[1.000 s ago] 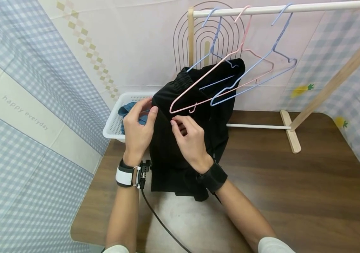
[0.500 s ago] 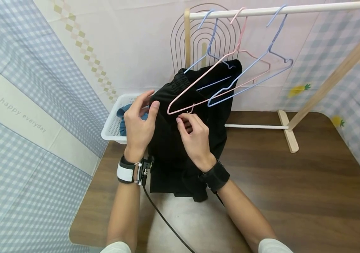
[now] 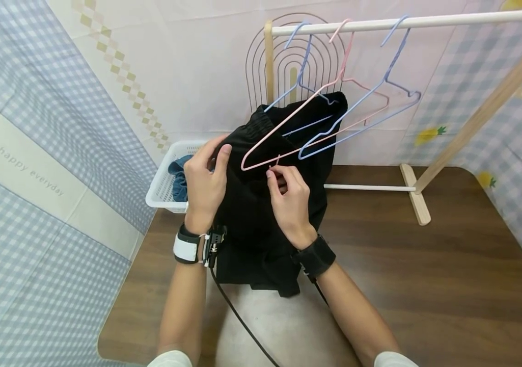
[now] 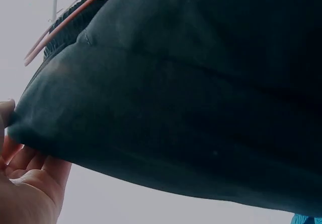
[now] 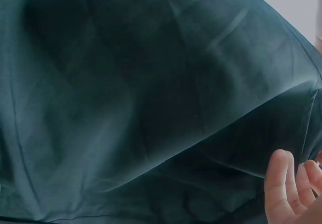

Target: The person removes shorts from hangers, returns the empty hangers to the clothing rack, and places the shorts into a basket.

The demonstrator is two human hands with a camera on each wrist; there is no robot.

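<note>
While I watch from the head view, I list what lies nearest first, then farther out:

Table: my forearms reach over the brown wooden table (image 3: 448, 285); a black cable (image 3: 238, 316) runs from my left wrist down toward me
Left hand: my left hand (image 3: 205, 186) grips the left edge of the black garment (image 3: 261, 214), fingers curled round the fold with the thumb up along the cloth; the left wrist view shows fingers (image 4: 30, 178) tucked under the dark fabric (image 4: 191, 98)
Right hand: my right hand (image 3: 290, 196) is just beside the left, fingertips pinched together at the lower end of the pink hanger (image 3: 288, 130), against the garment's front; the right wrist view shows only fingertips (image 5: 287, 189) at the cloth's edge, so I cannot tell whether they pinch wire, cloth or both
Garment: it hangs from the hangers, its lower end bunched on the table between my wrists
Basket: a white basket (image 3: 162, 188) holding blue cloth (image 3: 180, 176) sits left of the garment, partly behind my left hand
Rack: farthest off, the wooden rack (image 3: 416, 23) carries the pink hanger between two blue hangers (image 3: 361, 120); the pink one tilts low on its left end
</note>
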